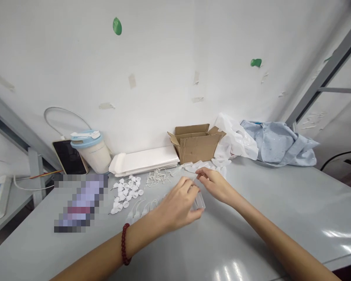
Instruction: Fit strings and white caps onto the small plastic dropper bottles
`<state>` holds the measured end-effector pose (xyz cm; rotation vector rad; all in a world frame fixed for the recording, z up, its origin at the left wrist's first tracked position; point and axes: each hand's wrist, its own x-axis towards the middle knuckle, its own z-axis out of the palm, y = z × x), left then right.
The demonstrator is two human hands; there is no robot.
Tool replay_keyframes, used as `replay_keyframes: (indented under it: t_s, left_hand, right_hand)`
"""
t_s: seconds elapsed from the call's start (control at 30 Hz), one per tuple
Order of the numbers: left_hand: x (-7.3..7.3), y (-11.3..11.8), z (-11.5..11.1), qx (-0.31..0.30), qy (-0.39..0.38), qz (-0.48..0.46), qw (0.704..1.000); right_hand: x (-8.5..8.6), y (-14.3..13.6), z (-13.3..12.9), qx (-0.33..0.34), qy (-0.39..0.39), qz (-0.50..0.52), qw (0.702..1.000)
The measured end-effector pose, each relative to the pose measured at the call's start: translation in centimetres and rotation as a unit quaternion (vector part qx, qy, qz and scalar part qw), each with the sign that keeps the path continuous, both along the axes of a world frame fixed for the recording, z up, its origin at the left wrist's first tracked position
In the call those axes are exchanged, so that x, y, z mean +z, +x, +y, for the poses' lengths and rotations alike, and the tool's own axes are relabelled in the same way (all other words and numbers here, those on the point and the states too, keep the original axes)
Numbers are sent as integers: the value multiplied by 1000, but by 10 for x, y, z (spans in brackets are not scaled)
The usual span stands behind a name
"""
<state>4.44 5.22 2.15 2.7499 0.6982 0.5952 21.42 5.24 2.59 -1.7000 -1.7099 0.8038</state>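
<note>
My left hand (178, 205), with a red bead bracelet on its wrist, is curled round a clear plastic box (199, 201) at the middle of the grey table. My right hand (215, 184) is just beyond it to the right, fingers bent near the clear pieces (220, 166) in front of the carton; whether it holds anything is too small to tell. Left of my left hand, small white caps (127, 191) lie in a cluster. White cords (158, 176) are heaped behind, and several white pieces with strings (143, 207) lie in a row, partly hidden by my left arm.
Along the wall stand an open cardboard box (197, 148), white flat packets (148, 160), a white plastic bag (236, 136) and a light blue cloth bag (280, 142). A lidded cup (95, 156), a phone (70, 157) and a blurred purple item (84, 203) are at the left.
</note>
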Motion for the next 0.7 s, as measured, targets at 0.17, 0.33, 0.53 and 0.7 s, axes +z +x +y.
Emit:
replay_keyframes:
  t_s: [0.17, 0.33, 0.53, 0.7]
  left_hand:
    - [-6, 7, -4, 10, -9, 72, 997]
    - [-7, 11, -3, 12, -21, 99, 995]
    - [-7, 9, -5, 11, -31, 100, 994]
    - [-9, 8, -5, 5, -25, 86, 996]
  right_hand:
    - [-7, 0, 0, 12, -10, -63, 998]
    - [-7, 1, -2, 58, -31, -82, 994]
    - [-9, -2, -2, 76, -34, -78, 993]
    - [-12, -1, -2, 81, -37, -68, 994]
